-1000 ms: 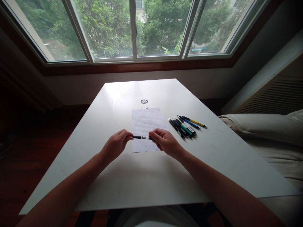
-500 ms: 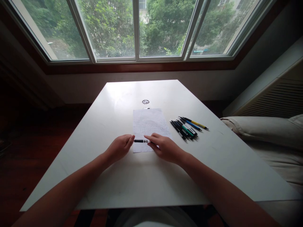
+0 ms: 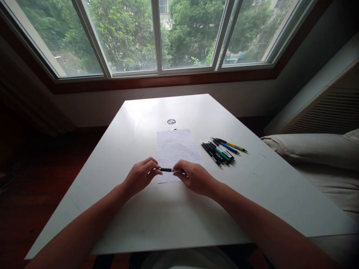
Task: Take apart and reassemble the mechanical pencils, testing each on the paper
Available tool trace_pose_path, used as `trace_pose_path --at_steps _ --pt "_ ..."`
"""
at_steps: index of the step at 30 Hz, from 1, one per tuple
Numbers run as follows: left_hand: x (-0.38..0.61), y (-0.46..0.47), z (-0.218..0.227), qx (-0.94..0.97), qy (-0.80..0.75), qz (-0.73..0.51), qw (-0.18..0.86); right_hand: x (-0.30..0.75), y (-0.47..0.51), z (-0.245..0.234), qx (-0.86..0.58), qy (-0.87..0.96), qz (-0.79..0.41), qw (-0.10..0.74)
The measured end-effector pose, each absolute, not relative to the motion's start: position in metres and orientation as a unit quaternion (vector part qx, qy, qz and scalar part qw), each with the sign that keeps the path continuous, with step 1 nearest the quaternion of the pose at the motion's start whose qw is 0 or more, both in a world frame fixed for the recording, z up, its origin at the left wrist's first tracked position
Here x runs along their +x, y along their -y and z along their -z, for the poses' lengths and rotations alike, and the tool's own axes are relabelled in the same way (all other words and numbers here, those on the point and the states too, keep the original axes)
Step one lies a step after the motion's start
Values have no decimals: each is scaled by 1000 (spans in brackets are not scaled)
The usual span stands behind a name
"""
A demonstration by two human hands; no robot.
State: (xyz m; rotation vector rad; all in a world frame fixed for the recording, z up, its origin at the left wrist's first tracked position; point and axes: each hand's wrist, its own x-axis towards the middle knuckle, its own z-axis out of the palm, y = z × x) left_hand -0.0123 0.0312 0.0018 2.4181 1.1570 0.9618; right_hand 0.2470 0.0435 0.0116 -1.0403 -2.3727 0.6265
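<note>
A black pen [image 3: 166,170] lies level between my two hands, just over the near end of a written sheet of paper [image 3: 176,149] on the white table [image 3: 140,209]. My left hand [image 3: 140,176] pinches the pen's left end with its fingertips. My right hand [image 3: 193,176] is closed round the pen's right end, which it hides. Both hands hover low over the table, close to the paper's front edge.
Several pens [image 3: 221,148] in black, green, blue and yellow lie in a bunch right of the paper. A small round fitting [image 3: 171,121] sits in the tabletop beyond the sheet. A cushioned seat [image 3: 322,157] stands at the right. Windows line the far wall.
My right fingers, stretched out over the pen half a second ago, have curled round its end again. Both hands stay at the paper's near edge.
</note>
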Motion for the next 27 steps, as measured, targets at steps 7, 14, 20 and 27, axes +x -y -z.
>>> trace_pose_path --at_steps 7,14,20,27 --pt "-12 -33 4 849 -412 -306 123 251 -46 -13 -378 878 -204 210" --pt "-9 -33 -2 866 -416 -251 117 251 -46 -17 -348 897 -169 213" --pt "-4 -33 -2 878 -420 -199 111 251 -47 -7 -382 886 -163 207" --pt "-4 -34 -4 880 -409 -207 127 250 -44 -10 -354 894 -162 224"
